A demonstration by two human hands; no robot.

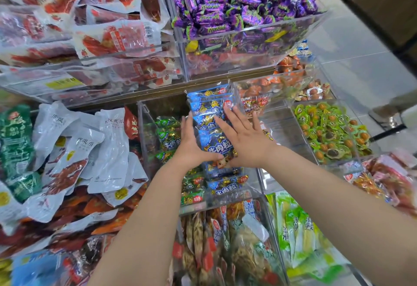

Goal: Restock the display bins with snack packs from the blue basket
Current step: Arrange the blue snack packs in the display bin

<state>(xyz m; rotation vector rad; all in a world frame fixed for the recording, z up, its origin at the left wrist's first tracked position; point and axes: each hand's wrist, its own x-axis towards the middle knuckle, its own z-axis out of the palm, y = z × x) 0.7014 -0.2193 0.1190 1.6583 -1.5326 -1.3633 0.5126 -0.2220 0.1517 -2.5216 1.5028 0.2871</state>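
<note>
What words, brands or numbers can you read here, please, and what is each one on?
"牛肉粒": blue packs, in large white characters.
"凤爪": white pouches; the characters before it are unclear.
"KroKant", as best I can tell: purple candies, letters warped.
Digits on the yellow tag: too blurred to read.
Print on the other packs: too small or blurred.
</note>
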